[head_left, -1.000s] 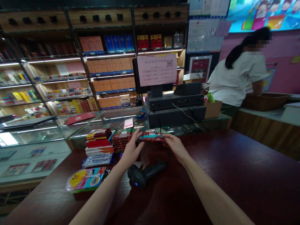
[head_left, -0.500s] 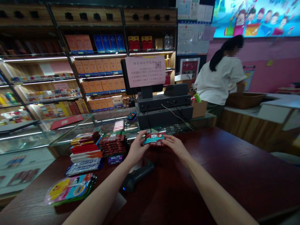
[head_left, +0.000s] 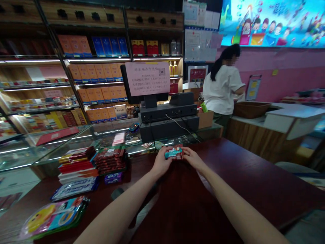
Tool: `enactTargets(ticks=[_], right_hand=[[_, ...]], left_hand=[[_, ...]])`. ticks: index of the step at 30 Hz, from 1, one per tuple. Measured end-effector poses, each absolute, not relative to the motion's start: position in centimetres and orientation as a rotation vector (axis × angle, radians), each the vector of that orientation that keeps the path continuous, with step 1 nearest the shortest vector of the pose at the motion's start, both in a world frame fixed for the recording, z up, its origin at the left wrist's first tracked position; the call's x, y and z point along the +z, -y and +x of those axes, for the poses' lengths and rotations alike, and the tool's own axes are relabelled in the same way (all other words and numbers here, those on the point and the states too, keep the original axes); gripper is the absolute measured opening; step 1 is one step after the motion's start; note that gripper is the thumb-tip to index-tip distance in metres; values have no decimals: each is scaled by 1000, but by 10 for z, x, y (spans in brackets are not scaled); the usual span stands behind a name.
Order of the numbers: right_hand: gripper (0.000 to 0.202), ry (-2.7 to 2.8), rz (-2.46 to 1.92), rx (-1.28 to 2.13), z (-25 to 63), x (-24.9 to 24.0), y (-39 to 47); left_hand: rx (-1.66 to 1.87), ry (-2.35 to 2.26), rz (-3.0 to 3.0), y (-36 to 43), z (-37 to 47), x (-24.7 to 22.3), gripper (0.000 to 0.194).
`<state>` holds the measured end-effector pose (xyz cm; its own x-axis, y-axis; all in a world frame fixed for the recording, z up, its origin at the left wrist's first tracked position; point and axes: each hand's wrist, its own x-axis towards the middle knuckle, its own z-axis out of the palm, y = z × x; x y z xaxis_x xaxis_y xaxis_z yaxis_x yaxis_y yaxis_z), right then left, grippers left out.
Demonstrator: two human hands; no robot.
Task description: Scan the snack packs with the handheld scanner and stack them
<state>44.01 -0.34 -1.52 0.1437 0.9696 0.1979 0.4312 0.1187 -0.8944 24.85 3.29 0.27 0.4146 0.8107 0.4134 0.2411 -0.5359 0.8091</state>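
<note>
Above the dark tabletop, near stacked snack bars, a small red packet is pinched at its ends between left hand and right hand; so slight a grip could let it slip.

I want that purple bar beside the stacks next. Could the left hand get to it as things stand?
Probably yes, once it lets go: the left hand shares a red packet with the right hand, and bare counter lies before the purple bar.
</note>
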Motion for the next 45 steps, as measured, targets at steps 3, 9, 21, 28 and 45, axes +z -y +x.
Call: enactTargets(ticks=[3,9,21,28,45], right_hand=[[57,1517,-1606,577,452,-21,-2],[54,1686,-1863,317,467,-30,0],[56,1976,-2040,77,477,-28,3],[56,1999,-2110,41,486,-29,0],[54,1997,-2183,96,509,-25,-7]], left_hand=[[1052,-905,2039,-33,266,-2,51],[822,-1095,2124,-25,290,-7,67],[483,-1211,2358,-16,307,-6,83],[472,-1235,2446,-20,315,-13,82],[549,-1197,2394,-22,337,-18,79]])
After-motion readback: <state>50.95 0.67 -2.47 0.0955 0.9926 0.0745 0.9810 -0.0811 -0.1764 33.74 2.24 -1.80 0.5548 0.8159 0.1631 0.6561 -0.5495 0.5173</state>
